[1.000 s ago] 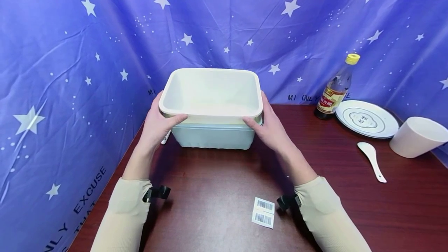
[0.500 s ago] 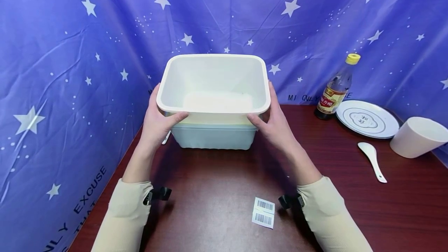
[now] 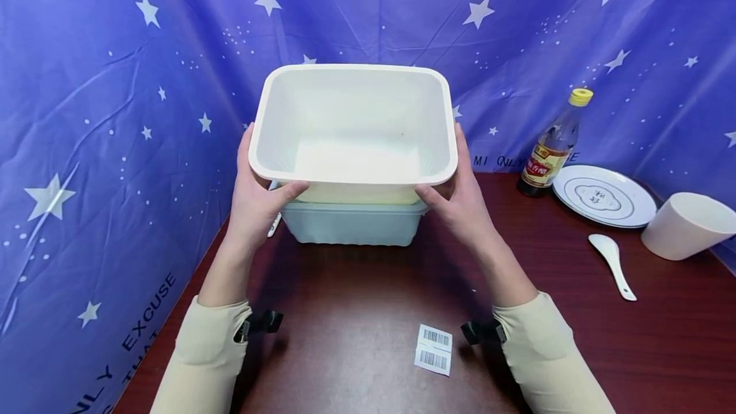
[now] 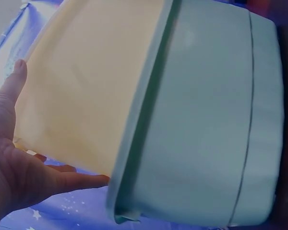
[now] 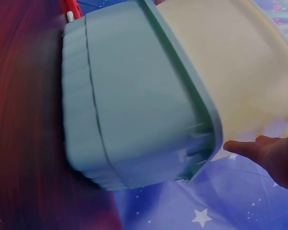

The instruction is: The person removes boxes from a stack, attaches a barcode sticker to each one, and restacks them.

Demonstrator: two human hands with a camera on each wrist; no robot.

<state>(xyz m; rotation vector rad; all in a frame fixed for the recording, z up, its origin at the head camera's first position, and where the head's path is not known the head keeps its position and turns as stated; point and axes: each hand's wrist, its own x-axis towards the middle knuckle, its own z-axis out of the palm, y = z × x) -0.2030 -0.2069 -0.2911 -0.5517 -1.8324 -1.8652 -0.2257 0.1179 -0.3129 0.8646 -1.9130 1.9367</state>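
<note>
A cream-white inner basin (image 3: 353, 126) is raised partway out of a pale green outer basin (image 3: 351, 223) that stands on the dark red table (image 3: 356, 331). My left hand (image 3: 253, 193) grips the white basin's left rim, thumb under the front lip. My right hand (image 3: 460, 200) grips its right rim the same way. In the left wrist view the cream wall (image 4: 86, 86) shows above the green basin (image 4: 206, 115), with my left hand (image 4: 24, 163) against it. In the right wrist view the green basin (image 5: 129, 100) sits below the cream wall (image 5: 230, 72), my right hand (image 5: 273, 153) at the edge.
At the right stand a yellow-capped sauce bottle (image 3: 553, 144), a white patterned plate (image 3: 604, 195), a white spoon (image 3: 612, 264) and a cream cup (image 3: 687, 225). Two barcode labels (image 3: 434, 349) lie near the front. Blue starred cloth (image 3: 115, 114) walls the back and left.
Both hands have lifted the white basin upward out of the green basin. The green basin has stayed on the table.
</note>
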